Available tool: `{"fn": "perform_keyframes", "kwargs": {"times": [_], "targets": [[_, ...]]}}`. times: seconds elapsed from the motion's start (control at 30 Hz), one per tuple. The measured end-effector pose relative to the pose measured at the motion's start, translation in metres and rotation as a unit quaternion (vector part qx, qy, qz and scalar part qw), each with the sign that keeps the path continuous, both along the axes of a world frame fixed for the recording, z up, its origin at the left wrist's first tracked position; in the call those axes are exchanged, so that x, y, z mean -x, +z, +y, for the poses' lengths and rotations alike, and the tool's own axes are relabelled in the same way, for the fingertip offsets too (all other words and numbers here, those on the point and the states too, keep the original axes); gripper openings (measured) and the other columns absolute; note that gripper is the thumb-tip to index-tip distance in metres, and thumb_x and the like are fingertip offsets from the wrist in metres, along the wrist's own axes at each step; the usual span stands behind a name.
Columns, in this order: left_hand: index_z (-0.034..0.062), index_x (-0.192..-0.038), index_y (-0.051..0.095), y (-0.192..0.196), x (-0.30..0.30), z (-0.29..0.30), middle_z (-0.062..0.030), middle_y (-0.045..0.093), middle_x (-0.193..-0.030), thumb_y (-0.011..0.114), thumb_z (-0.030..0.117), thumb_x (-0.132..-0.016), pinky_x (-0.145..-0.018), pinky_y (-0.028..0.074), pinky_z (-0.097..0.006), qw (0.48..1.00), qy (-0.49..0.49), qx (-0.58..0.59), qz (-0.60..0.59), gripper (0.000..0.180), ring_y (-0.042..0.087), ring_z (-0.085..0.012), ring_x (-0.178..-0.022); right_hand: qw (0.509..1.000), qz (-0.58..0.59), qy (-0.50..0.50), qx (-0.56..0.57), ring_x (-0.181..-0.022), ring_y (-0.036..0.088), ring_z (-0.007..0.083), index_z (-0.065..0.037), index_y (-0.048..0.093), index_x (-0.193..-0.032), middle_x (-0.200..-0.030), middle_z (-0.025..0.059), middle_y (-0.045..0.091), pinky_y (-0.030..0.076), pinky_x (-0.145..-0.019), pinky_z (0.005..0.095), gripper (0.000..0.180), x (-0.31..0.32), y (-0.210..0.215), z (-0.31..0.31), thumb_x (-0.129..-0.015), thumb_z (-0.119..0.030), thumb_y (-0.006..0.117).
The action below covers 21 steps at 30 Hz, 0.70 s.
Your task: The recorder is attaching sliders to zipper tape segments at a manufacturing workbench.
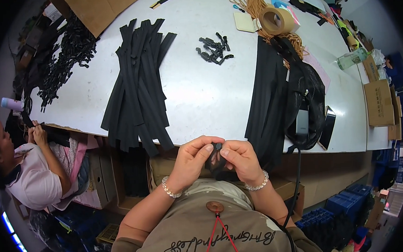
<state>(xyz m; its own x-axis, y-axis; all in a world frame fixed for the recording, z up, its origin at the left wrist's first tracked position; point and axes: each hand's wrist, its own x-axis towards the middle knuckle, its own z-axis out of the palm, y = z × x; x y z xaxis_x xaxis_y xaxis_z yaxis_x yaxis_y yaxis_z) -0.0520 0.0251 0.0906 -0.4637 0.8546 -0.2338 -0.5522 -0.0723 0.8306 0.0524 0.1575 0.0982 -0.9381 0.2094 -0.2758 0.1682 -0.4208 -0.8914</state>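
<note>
My left hand (193, 157) and my right hand (241, 157) meet just off the table's near edge, each closed with thumb and forefinger pinched. Between the fingertips is a small black piece (217, 146), perhaps a zipper slider. A dark strip seems to hang from it below my hands, partly hidden by them. Ahead on the table lies a loose cluster of small black zipper pulls (214, 49). To the left is a crossed heap of flat black strips, like zipper tape (136, 83). More black strips (264, 90) lie in a neat bundle at the right.
A black mesh bag (311, 89) with a grey device, a phone (327, 127) and a tape roll (276, 20) are on the white table (204, 98) at right. Black parts (64, 65) pile up at far left. A co-worker (35, 168) sits left. Blue crates (347, 200) stand lower right.
</note>
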Motion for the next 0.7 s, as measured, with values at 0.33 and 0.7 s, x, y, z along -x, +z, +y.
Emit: {"fn": "perform_keyframes", "kwargs": {"times": [0.33, 0.7], "targets": [[-0.0019, -0.107, 0.059, -0.005, -0.002, -0.001, 0.0002, 0.055, -0.076, 0.044, 0.009, -0.095, -0.064, 0.041, -0.02, 1.0, -0.003, -0.012, 0.003, 0.022, 0.048, -0.0051, -0.068, 1.0, -0.003, 0.031, 0.006, -0.057, 0.046, 0.0018, 0.0, 0.061, -0.079, -0.078, 0.0053, 0.065, 0.036, -0.05, 0.0165, 0.02, -0.001, 0.0, 0.004, -0.09, -0.012, 0.05], [-0.0021, -0.108, 0.06, -0.002, 0.0, -0.001, -0.0036, 0.063, -0.084, 0.055, 0.004, -0.089, -0.07, 0.046, -0.02, 0.994, 0.048, 0.04, -0.09, 0.021, 0.057, -0.0075, -0.075, 0.993, -0.037, -0.083, 0.074, -0.047, 0.045, 0.0039, 0.002, 0.06, -0.08, -0.066, 0.0014, 0.057, 0.035, -0.042, 0.017, 0.013, -0.005, -0.007, -0.013, -0.089, -0.007, 0.055]]}}
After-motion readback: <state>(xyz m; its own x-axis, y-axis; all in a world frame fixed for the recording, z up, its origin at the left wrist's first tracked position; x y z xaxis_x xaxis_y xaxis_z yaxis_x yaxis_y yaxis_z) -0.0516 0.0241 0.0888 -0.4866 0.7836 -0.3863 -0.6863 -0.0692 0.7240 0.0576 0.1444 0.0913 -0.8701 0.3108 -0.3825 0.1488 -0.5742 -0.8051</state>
